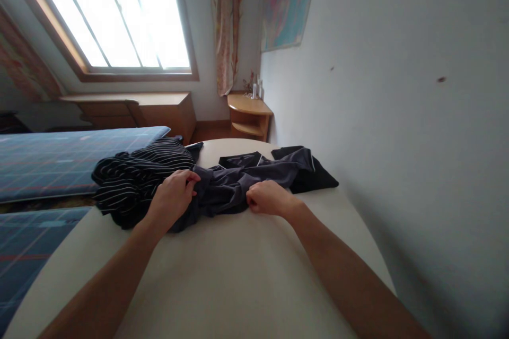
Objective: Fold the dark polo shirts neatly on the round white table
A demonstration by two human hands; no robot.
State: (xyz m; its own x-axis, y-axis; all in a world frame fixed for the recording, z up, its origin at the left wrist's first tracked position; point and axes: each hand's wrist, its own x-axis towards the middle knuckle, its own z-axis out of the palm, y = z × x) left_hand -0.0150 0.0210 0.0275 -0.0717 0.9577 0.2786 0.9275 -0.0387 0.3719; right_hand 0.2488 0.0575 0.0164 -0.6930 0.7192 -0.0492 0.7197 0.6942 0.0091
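Note:
A dark grey garment (222, 190), perhaps a shirt, lies crumpled across the far part of the round table (246, 270). My left hand (175, 194) pinches its left part between thumb and fingers. On its near edge, right of the middle, my right hand (268, 197) is closed with the fingers curled in on the cloth. A heap of black clothing with white stripes (139, 172) lies just left of and behind my left hand. Under and beyond the grey garment's right end is a flat black cloth (318, 175). My palms hide parts of the grey fabric.
Plaid blue mattresses (75, 156) lie left of the table, with a gap between them. A white wall (397, 132) runs close along the right. Beyond the table stand a corner shelf (250, 105) with small items and a low wooden desk (165, 108) under the window.

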